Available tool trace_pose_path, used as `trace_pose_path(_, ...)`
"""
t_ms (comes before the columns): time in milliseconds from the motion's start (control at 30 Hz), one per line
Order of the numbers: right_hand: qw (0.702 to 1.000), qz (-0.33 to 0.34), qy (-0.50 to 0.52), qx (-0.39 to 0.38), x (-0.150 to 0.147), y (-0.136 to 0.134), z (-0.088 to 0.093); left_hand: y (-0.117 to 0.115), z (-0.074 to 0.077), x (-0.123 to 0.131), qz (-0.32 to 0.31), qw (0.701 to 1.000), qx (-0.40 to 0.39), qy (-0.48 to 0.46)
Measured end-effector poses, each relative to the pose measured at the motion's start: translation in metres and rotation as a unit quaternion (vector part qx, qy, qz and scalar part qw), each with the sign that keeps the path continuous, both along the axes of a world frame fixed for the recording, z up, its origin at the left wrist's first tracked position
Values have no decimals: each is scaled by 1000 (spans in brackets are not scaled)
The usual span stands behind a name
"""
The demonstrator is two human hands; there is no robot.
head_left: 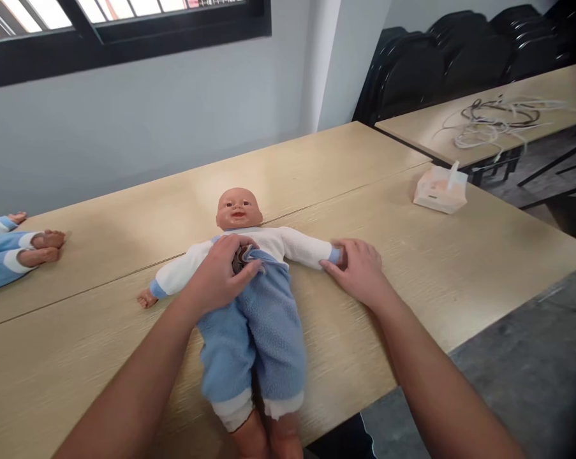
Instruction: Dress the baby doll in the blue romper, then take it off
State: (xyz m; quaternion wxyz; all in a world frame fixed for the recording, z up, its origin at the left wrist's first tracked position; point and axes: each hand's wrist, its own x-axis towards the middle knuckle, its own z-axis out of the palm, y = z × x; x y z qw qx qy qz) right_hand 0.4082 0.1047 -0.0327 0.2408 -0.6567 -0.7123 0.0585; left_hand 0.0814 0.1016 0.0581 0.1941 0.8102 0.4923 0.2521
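Note:
A baby doll (240, 210) lies on its back on the wooden table (412, 255), dressed in a white top and blue fleece trousers (259, 331). My left hand (221, 274) rests on the doll's chest, its fingers pinching the trouser waistband near the neck. My right hand (359, 268) lies flat over the doll's outstretched arm at the blue cuff, pressing it against the table. The doll's other arm stretches out to the left, its bare hand (147, 298) free. Its bare feet hang at the table's near edge.
A second doll's legs (10, 252) in blue and white lie at the far left. A tissue pack (441, 189) sits to the right. Another table behind holds tangled cables (498, 121). Stacked black chairs (460, 57) stand by the wall.

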Motion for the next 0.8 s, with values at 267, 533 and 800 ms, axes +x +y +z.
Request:
trace_pose_path(267, 974, 25, 222, -44, 4, 0, 1, 1, -19, 13, 57, 962, 264, 33)
trace_pose_path(533, 933, 11, 354, 60, -12, 0, 3, 11, 2, 8, 2, 990, 7, 141)
trace_pose_path(800, 940, -3, 338, 37, -14, -4, 7, 18, 34, 8, -13, 977, -94, 192)
